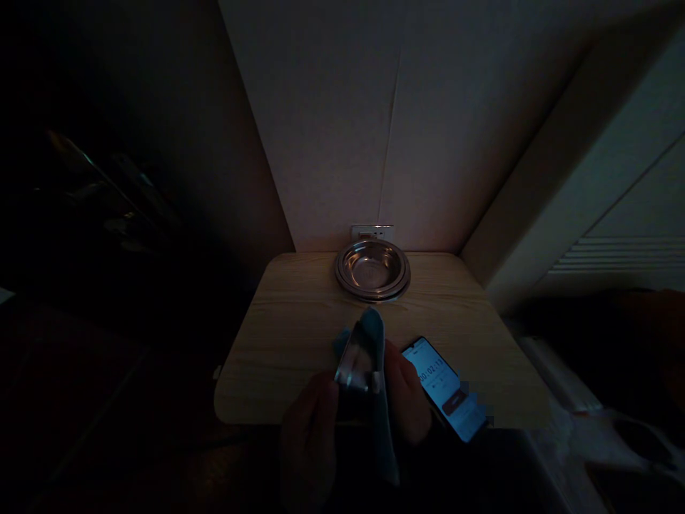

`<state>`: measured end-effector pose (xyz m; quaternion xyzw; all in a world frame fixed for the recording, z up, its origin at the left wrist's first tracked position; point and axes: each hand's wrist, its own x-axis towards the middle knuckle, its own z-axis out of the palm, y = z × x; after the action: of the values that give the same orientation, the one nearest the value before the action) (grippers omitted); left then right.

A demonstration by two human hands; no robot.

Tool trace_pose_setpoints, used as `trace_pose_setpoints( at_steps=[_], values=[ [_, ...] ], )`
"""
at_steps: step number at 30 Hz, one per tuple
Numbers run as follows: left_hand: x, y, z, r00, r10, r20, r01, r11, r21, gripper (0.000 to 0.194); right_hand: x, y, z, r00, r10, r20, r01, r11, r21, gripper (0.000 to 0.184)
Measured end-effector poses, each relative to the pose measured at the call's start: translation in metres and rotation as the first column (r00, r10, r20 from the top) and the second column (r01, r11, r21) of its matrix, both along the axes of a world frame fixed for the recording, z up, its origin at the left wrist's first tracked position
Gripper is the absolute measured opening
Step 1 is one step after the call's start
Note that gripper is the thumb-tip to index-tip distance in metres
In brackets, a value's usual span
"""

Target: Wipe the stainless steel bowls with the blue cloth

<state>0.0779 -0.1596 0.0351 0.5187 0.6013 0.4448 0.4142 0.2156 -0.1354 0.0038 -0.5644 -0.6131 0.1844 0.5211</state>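
1. Landmark: stack of round, shiny metal dishes (372,270), far edge of pale wood-grain table (283,350).
2. Dark, glossy, reflective object (354,368): nearer the person than the dishes, tilted, over table's near edge. Kind unclear, too dark.
3. Left hand (307,428): clamped on object's left edge.
4. Right hand (409,400): gripping light-blue cloth (377,328) along object's right side; hands apart, object and cloth between.
5. Lit black-edged phone (442,385), timer 00:02:13: right of dishes, nearer person, just beside right hand.
6. Pale rectangular wall socket (364,232): just behind dishes.
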Motion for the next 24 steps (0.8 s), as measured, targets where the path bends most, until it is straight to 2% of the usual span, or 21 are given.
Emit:
trace_pose_setpoints(
  at_steps=[3,6,8,13,17,22,24],
  values=[
    [0.000,0.002,-0.003,1.000,0.018,-0.020,-0.019,0.999,-0.044,0.040,-0.010,-0.009,0.004,0.997,0.071,0.033,-0.072,0.997,0.033,0.040],
    [-0.003,0.004,-0.008,0.993,0.094,-0.076,-0.099,0.993,-0.066,0.037,-0.021,-0.020,0.010,0.958,0.143,0.249,-0.185,0.970,0.157,0.046],
    [-0.004,0.005,-0.013,0.978,0.174,-0.116,-0.183,0.980,-0.078,0.034,-0.025,-0.026,0.012,0.921,0.141,0.362,-0.225,0.953,0.201,0.047],
    [-0.006,0.004,-0.018,0.994,0.066,-0.084,-0.074,0.993,-0.093,0.033,-0.026,-0.028,0.010,0.892,0.136,0.430,-0.244,0.948,0.205,0.047],
    [-0.004,0.002,-0.012,0.992,0.051,-0.115,-0.062,0.994,-0.087,0.035,-0.019,-0.015,0.008,0.941,0.142,0.307,-0.193,0.971,0.144,0.046],
    [-0.001,-0.001,-0.003,0.994,-0.080,-0.080,0.080,0.997,0.002,0.037,-0.009,0.004,0.004,0.984,0.178,-0.025,-0.179,0.983,-0.050,0.039],
    [-0.002,-0.002,-0.002,0.995,-0.079,-0.059,0.080,0.997,0.011,0.037,-0.005,0.008,0.001,0.975,0.174,-0.138,-0.189,0.977,-0.103,0.038]
  ],
)
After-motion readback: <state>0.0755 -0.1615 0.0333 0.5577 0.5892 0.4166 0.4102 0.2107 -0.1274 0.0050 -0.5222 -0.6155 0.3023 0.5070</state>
